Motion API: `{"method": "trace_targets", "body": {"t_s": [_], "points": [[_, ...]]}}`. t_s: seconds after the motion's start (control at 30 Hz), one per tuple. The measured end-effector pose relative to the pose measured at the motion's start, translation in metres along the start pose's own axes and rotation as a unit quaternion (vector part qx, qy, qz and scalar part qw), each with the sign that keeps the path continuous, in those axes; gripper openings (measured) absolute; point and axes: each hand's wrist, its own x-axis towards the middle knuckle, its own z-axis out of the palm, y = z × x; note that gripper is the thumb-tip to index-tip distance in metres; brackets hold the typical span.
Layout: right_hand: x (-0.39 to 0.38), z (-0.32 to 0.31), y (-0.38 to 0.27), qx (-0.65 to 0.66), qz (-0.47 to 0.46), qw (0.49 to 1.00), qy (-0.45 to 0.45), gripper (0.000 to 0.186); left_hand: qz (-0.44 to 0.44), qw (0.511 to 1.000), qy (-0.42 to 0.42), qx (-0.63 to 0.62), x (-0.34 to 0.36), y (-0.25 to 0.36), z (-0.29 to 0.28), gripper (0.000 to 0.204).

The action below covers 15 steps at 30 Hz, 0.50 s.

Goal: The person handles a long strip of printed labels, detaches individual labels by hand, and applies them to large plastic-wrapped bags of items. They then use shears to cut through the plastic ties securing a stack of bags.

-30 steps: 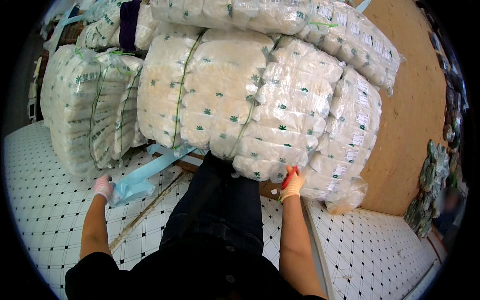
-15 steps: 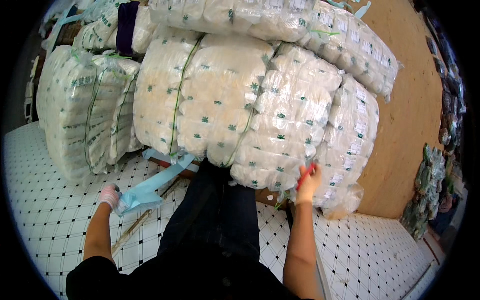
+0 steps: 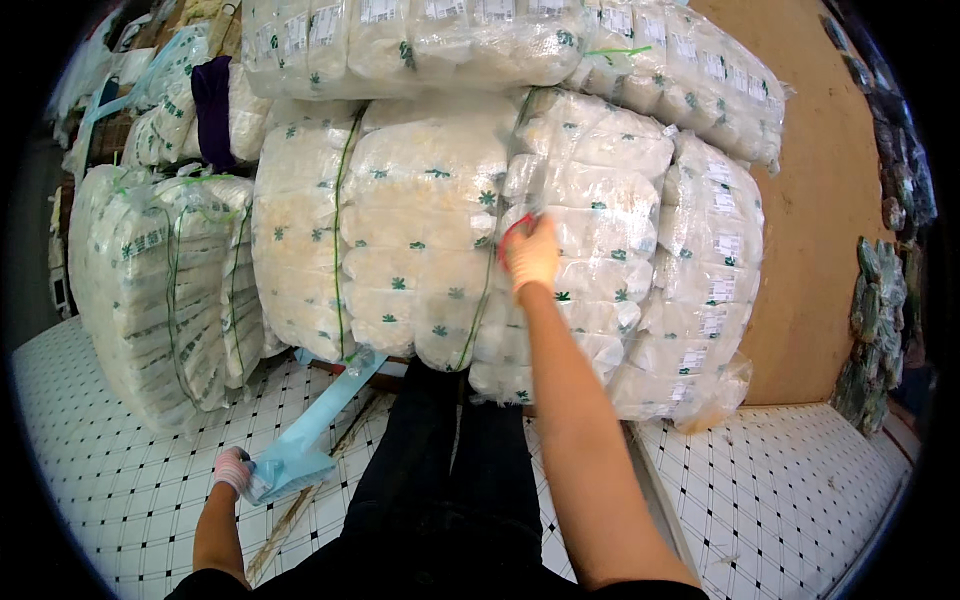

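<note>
At seven o'clock, the left hand [image 3: 232, 470] is gripping a light blue plastic strip [image 3: 318, 420] trailing over the tiled floor [image 3: 120, 500]. Farther, at twelve, the right hand [image 3: 533, 255] is clutching a red-handled tool [image 3: 512, 235] against the wrapped white bale [image 3: 420, 230].

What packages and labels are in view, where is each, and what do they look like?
Middle bale: bulging white packets, green marks, green cord, under right hand.
Left bale: lower, on floor, same wrap.
Right bale: small white labels.
Blue strip: held by left hand.
</note>
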Motion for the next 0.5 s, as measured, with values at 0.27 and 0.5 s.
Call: {"method": "trace_targets", "body": {"t_s": [0.27,0.5], "points": [[-0.113,0.032,-0.023,-0.074,-0.004,0.992,-0.106,0.025,0.042,0.999,-0.023,0.020,0.005,0.041,-0.017,0.023],[-0.138,-0.030,-0.058,-0.011,-0.189,0.936,-0.297,0.029,0.076,0.994,0.016,0.078,-0.005,0.046,-0.025,0.024]]}}
